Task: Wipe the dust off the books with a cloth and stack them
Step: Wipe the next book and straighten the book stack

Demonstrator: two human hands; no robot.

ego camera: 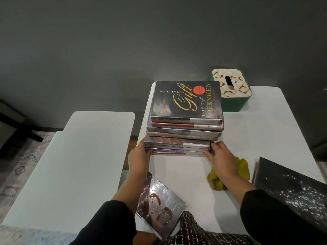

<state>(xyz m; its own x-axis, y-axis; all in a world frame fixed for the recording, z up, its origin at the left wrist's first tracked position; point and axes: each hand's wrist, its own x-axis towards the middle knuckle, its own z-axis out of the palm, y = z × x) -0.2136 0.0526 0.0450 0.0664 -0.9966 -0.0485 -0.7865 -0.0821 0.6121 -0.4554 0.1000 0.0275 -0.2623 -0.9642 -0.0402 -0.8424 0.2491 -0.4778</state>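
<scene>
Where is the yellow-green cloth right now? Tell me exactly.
In the head view the cloth lies crumpled on the white table, partly under the right hand, between the stack of books and the dark book at the right edge.

Glossy-jacketed books (185, 119) — smooth white table (265, 121)

Dim room, glare on covers, edges warped

Stack (185, 119) on worktop (265, 124); box (231, 89) behind-right; cloth (242, 167) right-front; one book (159, 204) at near edge, another (292, 190) far right.
</scene>
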